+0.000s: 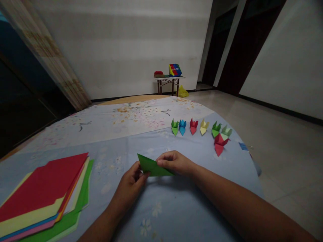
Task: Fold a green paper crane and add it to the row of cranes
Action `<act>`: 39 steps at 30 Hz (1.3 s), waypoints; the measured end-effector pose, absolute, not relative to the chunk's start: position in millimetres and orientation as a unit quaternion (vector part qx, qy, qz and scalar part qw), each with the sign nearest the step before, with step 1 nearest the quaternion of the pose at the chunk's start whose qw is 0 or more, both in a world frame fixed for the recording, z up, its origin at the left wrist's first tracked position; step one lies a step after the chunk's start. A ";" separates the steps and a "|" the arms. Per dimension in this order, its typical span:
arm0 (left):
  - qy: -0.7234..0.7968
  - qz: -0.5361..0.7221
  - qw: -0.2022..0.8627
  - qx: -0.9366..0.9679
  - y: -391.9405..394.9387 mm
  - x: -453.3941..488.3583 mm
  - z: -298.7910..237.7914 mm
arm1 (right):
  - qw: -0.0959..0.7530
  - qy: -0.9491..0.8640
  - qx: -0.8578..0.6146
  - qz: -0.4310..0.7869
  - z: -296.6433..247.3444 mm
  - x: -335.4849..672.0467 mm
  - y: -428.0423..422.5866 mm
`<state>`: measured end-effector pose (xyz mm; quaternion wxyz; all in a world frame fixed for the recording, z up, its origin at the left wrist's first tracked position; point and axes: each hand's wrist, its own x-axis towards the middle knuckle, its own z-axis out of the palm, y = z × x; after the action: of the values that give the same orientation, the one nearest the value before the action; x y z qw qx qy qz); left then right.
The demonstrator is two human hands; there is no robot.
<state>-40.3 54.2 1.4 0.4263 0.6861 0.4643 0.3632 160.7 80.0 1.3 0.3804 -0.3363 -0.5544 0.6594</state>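
A folded piece of green paper (154, 168) is held up just above the blue flowered cloth, between both hands. My left hand (132, 181) pinches its left corner, thumb in front and fingers behind. On the upper right edge my right hand (175, 162) grips the paper, thumb on the near face. Beyond my right hand stand several folded paper figures with pointed tips: a green one (175, 127), a blue one (182, 127), a red one (193, 126), a cream one (204, 126) and, nearer, another red one (220, 144).
A stack of coloured paper sheets (45, 185), red on top, lies at the left. The round table wears a blue and white flowered tablecloth (121, 198). Against the far wall, a small table (169, 79) bears a colourful box (175, 70); a yellow bag (182, 91) sits beside it.
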 end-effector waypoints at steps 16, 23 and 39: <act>0.453 0.408 0.513 0.604 55.4 -34.8 6.5 | 0.372 -0.511 -0.285 0.720 6.4 158.1 74.4; 0.444 0.413 0.513 0.607 54.4 -32.7 7.7 | 0.368 -0.501 -0.285 0.730 4.0 157.0 75.4; 0.436 0.372 0.523 0.631 50.3 -30.8 9.0 | 0.346 -0.532 -0.304 0.710 9.1 156.5 74.1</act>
<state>-30.8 50.3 9.0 0.5230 0.6310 0.4360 0.3717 156.5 74.1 9.1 0.3460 -0.3044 -0.5321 0.7103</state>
